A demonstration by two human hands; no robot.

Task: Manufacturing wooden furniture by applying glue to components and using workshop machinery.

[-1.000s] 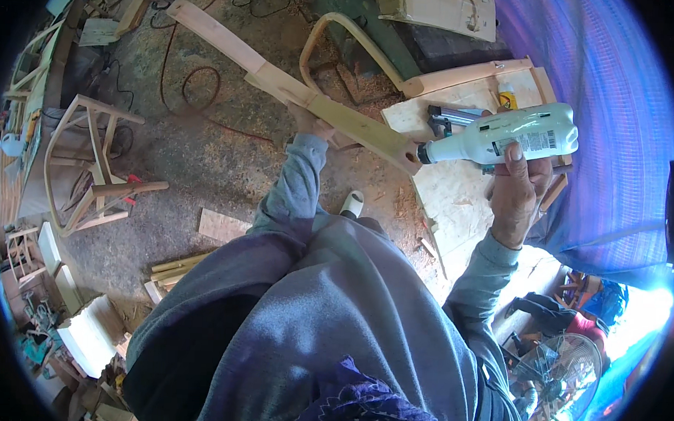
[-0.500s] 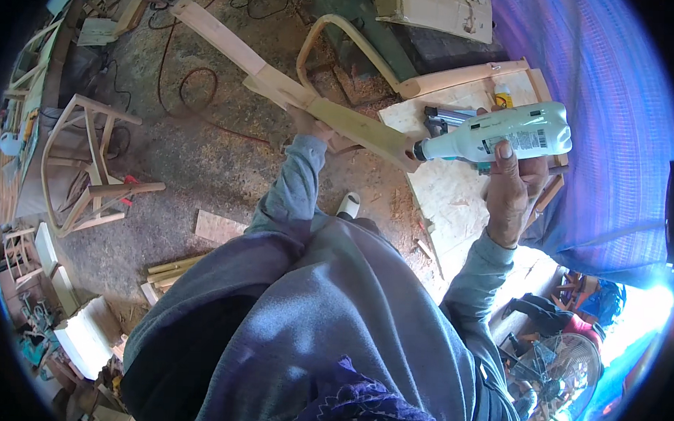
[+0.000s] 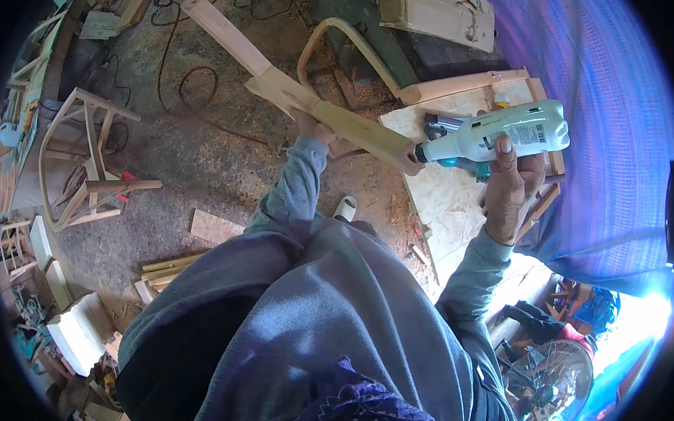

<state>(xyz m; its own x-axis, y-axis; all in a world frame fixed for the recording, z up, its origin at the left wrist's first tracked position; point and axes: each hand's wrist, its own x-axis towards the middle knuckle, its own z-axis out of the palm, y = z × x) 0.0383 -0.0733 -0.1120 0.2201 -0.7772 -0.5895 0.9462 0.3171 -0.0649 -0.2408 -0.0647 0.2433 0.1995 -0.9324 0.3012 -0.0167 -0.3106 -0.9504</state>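
Observation:
My left hand (image 3: pixel 315 128) grips a long pale wooden furniture part (image 3: pixel 297 90) from below, holding it up in front of me; the piece runs from the upper left down to its cut end at the centre. My right hand (image 3: pixel 512 183) holds a white power tool (image 3: pixel 495 134) by its body, with the tool's nose set against the cut end of the wood. Both arms wear grey sleeves.
A plywood board (image 3: pixel 445 192) with sawdust and another tool lies under the right hand. A bent wooden hoop (image 3: pixel 343 40) stands behind. An unfinished chair frame (image 3: pixel 86 157) is at left, wood offcuts (image 3: pixel 164 267) on the floor, a blue tarp (image 3: pixel 608 108) at right, a fan (image 3: pixel 550 377) lower right.
The tool and my right hand have shifted slightly left and down, keeping the nose at the wood's end. My left hand keeps its grip on the wood.

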